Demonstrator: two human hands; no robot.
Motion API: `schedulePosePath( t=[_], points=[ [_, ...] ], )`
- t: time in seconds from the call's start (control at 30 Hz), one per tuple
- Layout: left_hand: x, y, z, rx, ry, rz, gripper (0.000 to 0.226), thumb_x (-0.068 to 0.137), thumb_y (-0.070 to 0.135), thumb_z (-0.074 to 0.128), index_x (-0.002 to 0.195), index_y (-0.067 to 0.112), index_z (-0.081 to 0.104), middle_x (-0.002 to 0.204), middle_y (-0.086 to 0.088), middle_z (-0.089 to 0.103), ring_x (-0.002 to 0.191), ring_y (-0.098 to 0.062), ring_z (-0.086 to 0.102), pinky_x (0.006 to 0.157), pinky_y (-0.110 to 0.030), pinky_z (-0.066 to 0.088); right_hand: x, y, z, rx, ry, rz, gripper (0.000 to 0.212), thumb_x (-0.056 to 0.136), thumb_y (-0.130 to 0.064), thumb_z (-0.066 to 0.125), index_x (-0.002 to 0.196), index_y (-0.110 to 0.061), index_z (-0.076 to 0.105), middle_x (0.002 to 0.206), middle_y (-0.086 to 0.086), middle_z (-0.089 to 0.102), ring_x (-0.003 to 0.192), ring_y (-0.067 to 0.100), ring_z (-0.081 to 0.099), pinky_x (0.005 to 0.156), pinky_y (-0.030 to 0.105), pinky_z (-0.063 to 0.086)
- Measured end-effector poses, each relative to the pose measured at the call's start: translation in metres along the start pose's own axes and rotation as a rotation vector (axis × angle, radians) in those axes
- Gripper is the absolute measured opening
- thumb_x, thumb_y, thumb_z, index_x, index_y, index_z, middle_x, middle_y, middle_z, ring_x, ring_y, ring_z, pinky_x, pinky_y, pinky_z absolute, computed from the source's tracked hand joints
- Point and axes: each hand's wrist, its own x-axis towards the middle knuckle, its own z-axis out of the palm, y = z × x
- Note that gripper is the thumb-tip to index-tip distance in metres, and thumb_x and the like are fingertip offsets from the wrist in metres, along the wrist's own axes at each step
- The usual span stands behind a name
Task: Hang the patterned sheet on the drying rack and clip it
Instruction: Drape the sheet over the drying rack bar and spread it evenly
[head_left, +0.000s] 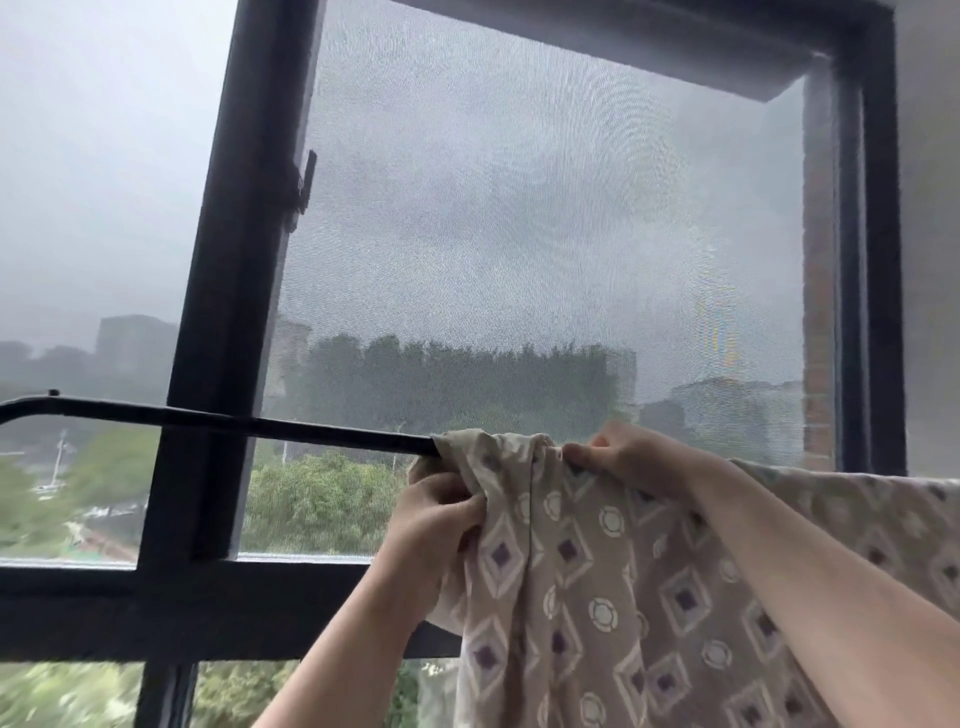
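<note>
The patterned sheet (597, 582), beige with purple diamonds and pale rings, hangs over the black rail of the drying rack (218, 418) and covers the rail's right part. Its left edge is bunched up on the rail. My left hand (434, 512) grips that bunched edge just under the rail. My right hand (623, 452) pinches the gathered fabric on top of the rail, its forearm lying across the hanging cloth. No clip is in view.
Behind the rail stands a dark window frame (234, 291) with a mesh screen (545, 234) and a latch (305, 182). The bare left stretch of the rail bends down at its far left end. Trees and buildings lie outside.
</note>
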Motion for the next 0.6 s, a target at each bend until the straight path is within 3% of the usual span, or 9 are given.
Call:
schedulePosePath(
  t=[0.07,0.13,0.17,0.27,0.37,0.4,0.53,0.6],
  points=[
    [-0.005,0.008,0.001,0.249,0.095,0.147,0.011,0.075,0.001,0.062,0.07,0.002,0.071,0.071,-0.018,0.071,0.063,-0.018,0.065,0.059,-0.03,0.051,0.0,0.002,0.0,0.004,0.0,0.0,0.059,0.086,-0.07,0.05,0.057,-0.021,0.065,0.054,-0.004,0.064,0.046,0.01,0.054,0.055,0.026,0.04],
    [-0.008,0.023,0.0,0.587,0.278,0.331,0.019,0.079,0.0,0.054,0.064,0.007,0.064,0.056,-0.002,0.062,0.053,-0.009,0.055,0.051,-0.025,0.041,0.0,0.003,0.0,0.019,-0.008,0.002,0.059,0.086,-0.069,0.05,0.06,-0.019,0.065,0.054,-0.004,0.063,0.046,0.01,0.053,0.053,0.024,0.039],
    [-0.007,0.034,-0.001,0.688,0.356,0.382,0.019,0.08,0.002,0.052,0.066,0.011,0.062,0.058,0.004,0.06,0.056,-0.01,0.054,0.052,-0.026,0.038,0.0,0.003,0.0,0.019,-0.013,0.006,0.059,0.087,-0.068,0.05,0.06,-0.018,0.065,0.054,-0.004,0.062,0.045,0.009,0.052,0.05,0.023,0.038],
    [0.007,0.07,-0.015,0.792,0.485,0.367,0.02,0.082,0.002,0.045,0.085,0.019,0.056,0.075,0.005,0.058,0.073,-0.018,0.051,0.062,-0.031,0.034,-0.002,0.002,-0.004,-0.02,-0.025,-0.008,0.057,0.092,-0.063,0.047,0.064,-0.016,0.063,0.055,-0.005,0.059,0.038,0.002,0.048,0.042,0.016,0.034],
    [0.021,0.085,-0.038,0.791,0.564,0.369,0.01,0.093,0.006,0.042,0.098,0.013,0.047,0.088,-0.003,0.053,0.082,-0.024,0.047,0.071,-0.032,0.035,-0.005,0.003,-0.008,-0.017,-0.027,-0.012,0.057,0.092,-0.063,0.047,0.067,-0.014,0.064,0.052,-0.006,0.06,0.036,0.0,0.049,0.038,0.013,0.034],
    [0.018,0.081,-0.044,0.814,0.565,0.372,0.003,0.096,0.01,0.044,0.098,0.013,0.045,0.088,-0.002,0.051,0.083,-0.025,0.047,0.073,-0.033,0.035,-0.005,0.003,-0.008,-0.011,-0.026,-0.012,0.059,0.091,-0.065,0.047,0.067,-0.013,0.064,0.051,-0.004,0.061,0.038,0.002,0.05,0.039,0.014,0.036],
    [-0.007,0.049,-0.06,0.972,0.398,0.269,0.028,0.083,0.038,0.07,0.09,0.018,0.052,0.077,0.008,0.059,0.074,-0.017,0.058,0.06,-0.032,0.041,0.001,0.003,-0.002,-0.029,-0.001,-0.034,0.064,0.084,-0.071,0.049,0.067,-0.013,0.068,0.066,0.002,0.071,0.054,0.008,0.061,0.056,0.024,0.047],
    [-0.009,0.046,-0.066,1.008,0.329,0.21,0.02,0.075,0.036,0.074,0.079,0.022,0.061,0.068,0.008,0.065,0.067,-0.011,0.062,0.056,-0.03,0.047,0.002,0.004,-0.002,-0.016,0.003,-0.038,0.062,0.085,-0.07,0.049,0.066,-0.015,0.069,0.069,0.002,0.073,0.06,0.012,0.066,0.061,0.028,0.05]
  ],
)
